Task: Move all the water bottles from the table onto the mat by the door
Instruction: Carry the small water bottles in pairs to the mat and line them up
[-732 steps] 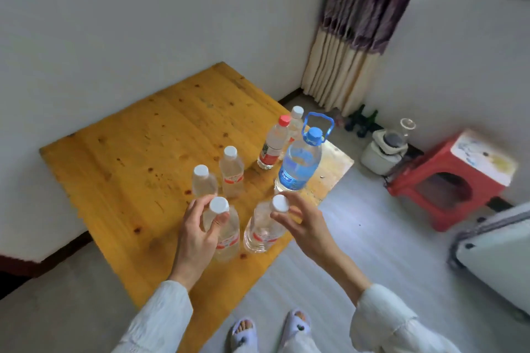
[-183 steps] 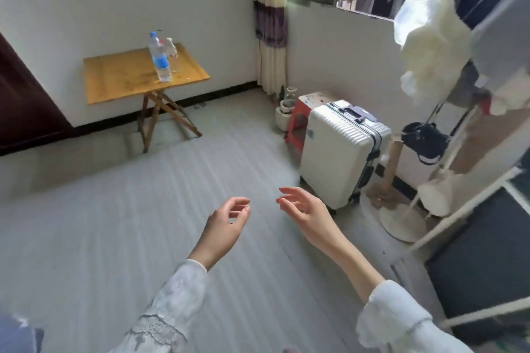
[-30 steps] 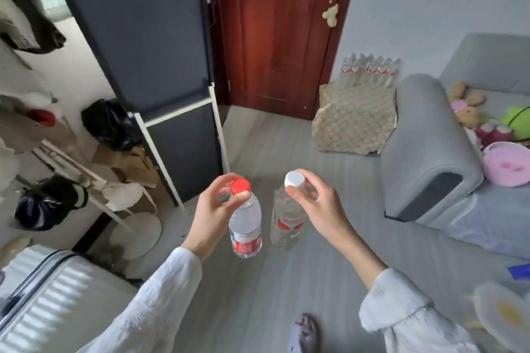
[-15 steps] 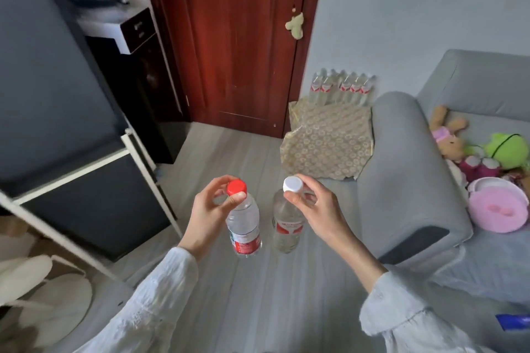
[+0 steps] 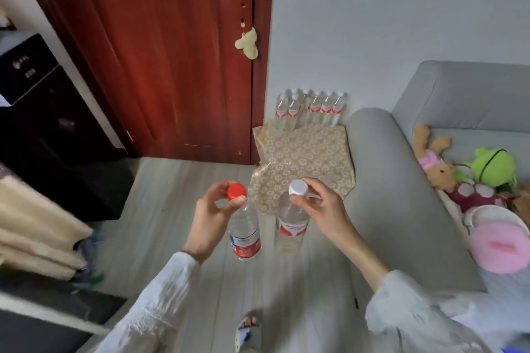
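**hallway_lurker:** so what's going on in the middle of the frame?

**bottlewatch:** two hands, one bottle each, both carried by the top. The left hand has its fingertips and thumb curled round the neck of a clear plastic water bottle with a red screw cap, and the bottle hangs upright under it, red-and-white label near the bottom. The right hand pinches a second clear plastic water bottle with a white cap the same way, right at the cap. The two bottles hang just beside each other, not touching as far as I can tell, above the pale grey plank floor.

**hallway_lurker:** and the mat?

**bottlewatch:** centre of the frame, above the hands: a beige mat with a small floral pattern, lying on the floor between the dark red wooden door on its left and the arm of a grey fabric sofa on its right. Its near corner is curled up a bit. At its far edge, against the pale wall, stands a row of clear white-capped bottles with red labels. Can't count them reliably though, they overlap.

**hallway_lurker:** anything else?

**bottlewatch:** plush toys and a pink round thing on the sofa seat at the right edge, a black cabinet at the left, and one sandalled foot bottom centre.
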`<state>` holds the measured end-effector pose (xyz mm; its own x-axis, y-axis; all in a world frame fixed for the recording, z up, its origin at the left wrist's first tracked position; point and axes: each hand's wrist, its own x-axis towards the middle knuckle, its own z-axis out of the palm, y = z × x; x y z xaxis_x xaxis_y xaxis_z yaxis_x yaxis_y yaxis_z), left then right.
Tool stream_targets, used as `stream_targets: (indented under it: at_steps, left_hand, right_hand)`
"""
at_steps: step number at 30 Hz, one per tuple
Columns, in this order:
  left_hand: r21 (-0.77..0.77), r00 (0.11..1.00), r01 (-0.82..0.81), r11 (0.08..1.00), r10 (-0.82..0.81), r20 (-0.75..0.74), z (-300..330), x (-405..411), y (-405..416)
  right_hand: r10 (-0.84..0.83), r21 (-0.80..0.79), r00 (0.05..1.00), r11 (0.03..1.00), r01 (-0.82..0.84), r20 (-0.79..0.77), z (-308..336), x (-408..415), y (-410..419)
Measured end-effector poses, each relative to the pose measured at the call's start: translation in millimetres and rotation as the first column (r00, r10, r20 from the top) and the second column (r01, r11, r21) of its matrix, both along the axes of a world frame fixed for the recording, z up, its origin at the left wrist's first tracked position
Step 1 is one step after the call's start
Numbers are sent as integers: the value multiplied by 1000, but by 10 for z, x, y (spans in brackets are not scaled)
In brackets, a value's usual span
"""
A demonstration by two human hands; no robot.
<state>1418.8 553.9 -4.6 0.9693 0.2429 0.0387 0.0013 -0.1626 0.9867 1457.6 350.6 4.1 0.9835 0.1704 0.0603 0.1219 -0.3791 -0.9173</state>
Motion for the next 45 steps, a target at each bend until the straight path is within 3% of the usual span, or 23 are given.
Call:
stream_targets:
  at_steps: [11,26,39,45]
  left_hand:
    - [28,996,61,998,-59,-64,-48,2271,-253]
    - [158,978,-1,987,33,-206,-557,4904,-1245]
    - [99,905,138,986,-85,-417,-1572,6639,-1523]
    - [109,889,229,967,-162,-428,-1999,7199,-1602]
  right_hand:
    - [-98,-27,994,995,97,-51,-152,2139,-372]
    - [61,-263,997,962,-71,-45,-754,4903,-1299]
    - [-102,-319,954,948,7,-281,-1686,6429,-1349]
    - [-148,-340,929,940,26,-338,-2097,6960,-1328]
